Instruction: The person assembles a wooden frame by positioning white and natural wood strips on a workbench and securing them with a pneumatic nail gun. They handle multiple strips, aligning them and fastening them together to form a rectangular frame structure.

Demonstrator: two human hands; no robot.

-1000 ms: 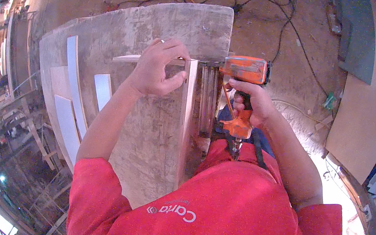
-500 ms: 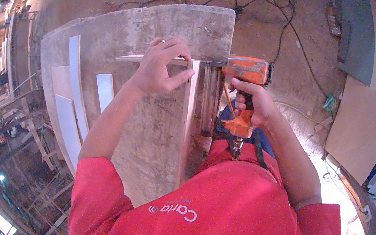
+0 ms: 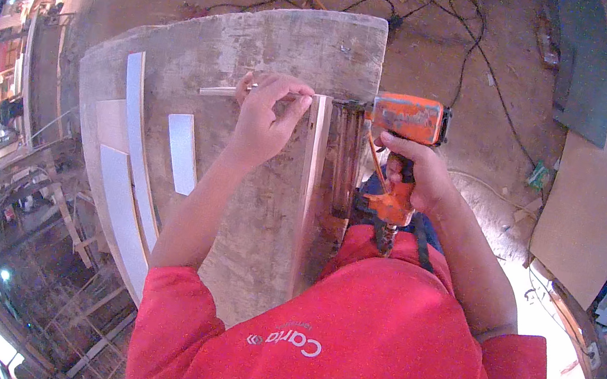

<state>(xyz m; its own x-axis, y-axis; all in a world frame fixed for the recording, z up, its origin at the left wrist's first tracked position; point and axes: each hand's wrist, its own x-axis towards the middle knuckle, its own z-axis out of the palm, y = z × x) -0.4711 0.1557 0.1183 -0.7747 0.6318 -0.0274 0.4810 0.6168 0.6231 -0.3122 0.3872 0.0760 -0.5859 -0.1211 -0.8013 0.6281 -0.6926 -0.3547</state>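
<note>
My right hand (image 3: 425, 175) is wrapped round the handle of an orange nail gun (image 3: 408, 117). The gun's nose points left, at or very near the far end of a long narrow wooden strip (image 3: 310, 183) on the worktable. At that same end, a shorter wooden strip (image 3: 216, 91) meets the long one at about a right angle, running off to the left. My left hand (image 3: 271, 117) pinches the short strip beside this corner, thumb and forefinger close together. Its other fingers lie behind the strip, partly hidden.
Several white-faced boards (image 3: 181, 153) lie on the left part of the worn worktable (image 3: 263, 40). A black cable (image 3: 463, 56) loops over the floor beyond. Large sheets (image 3: 597, 188) stand at the right. An orange hose (image 3: 377, 160) hangs by the gun.
The thumb and forefinger of my left hand have come closer together at the corner. The whole view has shifted slightly; the nail gun stays at the strip's end.
</note>
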